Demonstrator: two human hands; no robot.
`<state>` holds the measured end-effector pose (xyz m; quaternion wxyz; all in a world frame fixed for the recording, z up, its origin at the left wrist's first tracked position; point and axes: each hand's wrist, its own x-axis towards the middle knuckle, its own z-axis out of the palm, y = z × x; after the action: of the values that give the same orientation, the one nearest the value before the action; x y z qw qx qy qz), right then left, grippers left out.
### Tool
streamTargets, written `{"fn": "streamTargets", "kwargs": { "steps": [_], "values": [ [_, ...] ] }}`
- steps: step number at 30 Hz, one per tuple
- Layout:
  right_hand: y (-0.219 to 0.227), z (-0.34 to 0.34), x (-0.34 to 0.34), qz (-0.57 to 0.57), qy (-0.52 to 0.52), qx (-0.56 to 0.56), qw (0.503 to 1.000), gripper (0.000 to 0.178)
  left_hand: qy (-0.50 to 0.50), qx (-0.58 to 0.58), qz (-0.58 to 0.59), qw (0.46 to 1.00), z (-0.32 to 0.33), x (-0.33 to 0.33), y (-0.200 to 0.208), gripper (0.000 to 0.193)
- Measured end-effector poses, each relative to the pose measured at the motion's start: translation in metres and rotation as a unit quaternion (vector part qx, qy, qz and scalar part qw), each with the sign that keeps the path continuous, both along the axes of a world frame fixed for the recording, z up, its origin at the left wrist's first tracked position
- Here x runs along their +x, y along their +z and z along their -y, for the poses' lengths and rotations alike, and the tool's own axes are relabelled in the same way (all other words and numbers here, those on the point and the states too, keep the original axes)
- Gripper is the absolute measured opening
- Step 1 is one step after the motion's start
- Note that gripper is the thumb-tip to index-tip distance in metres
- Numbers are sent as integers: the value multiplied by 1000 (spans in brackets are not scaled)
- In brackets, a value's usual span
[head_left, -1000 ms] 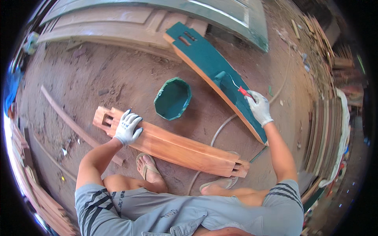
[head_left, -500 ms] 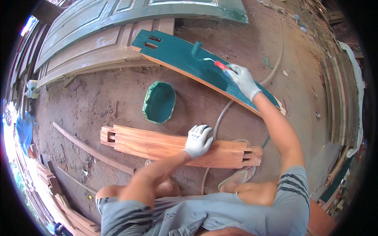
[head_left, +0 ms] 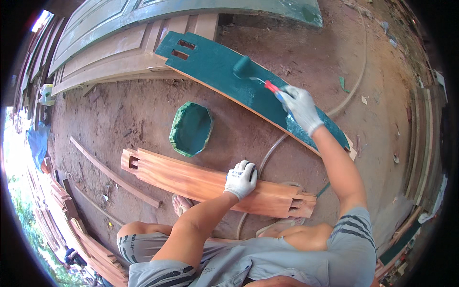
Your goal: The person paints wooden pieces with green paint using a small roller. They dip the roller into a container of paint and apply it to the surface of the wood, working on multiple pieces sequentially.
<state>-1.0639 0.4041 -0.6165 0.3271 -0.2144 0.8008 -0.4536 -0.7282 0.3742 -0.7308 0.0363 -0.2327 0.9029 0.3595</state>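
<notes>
A long wooden board with a dark green painted face (head_left: 205,60) lies aslant beyond an open, many-sided green paint container (head_left: 173,134); whatever supports its underside is hidden. The right hand in a white glove (head_left: 302,109) is closed around the red handle of a green-coated paint roller (head_left: 242,66), whose sleeve rests on the painted face; the palm hides part of the handle. The left hand in a white glove (head_left: 240,179) presses on a bare reddish-brown wooden board (head_left: 184,170), its fingers bent at the far edge; whether they grip underneath cannot be told. This board partly hides the feet. A grey-green panelled door (head_left: 191,12) is cut off above, overlapping a brown panelled door (head_left: 114,57). The ground (head_left: 143,105) is brown, uneven dirt, crossed by a pale hose (head_left: 362,67); stacked planks (head_left: 420,143) blur toward the right rim.
</notes>
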Motion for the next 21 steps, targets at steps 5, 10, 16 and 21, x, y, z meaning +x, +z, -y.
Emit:
{"fn": "streamTargets", "kwargs": {
  "steps": [5,10,16,21],
  "values": [
    [12,-16,-9,-56,15,-32,998,39,-11,7,41,999,1,-8,8,16],
    [8,67,-19,-179,63,-22,982,40,-18,-11,79,997,2,-13,9,17],
    [-5,60,-23,-175,58,5,983,41,-17,-24,66,997,-1,-12,6,18],
    [4,-19,-22,-80,32,22,996,40,-19,-25,78,996,0,-12,12,19]
  ]
}}
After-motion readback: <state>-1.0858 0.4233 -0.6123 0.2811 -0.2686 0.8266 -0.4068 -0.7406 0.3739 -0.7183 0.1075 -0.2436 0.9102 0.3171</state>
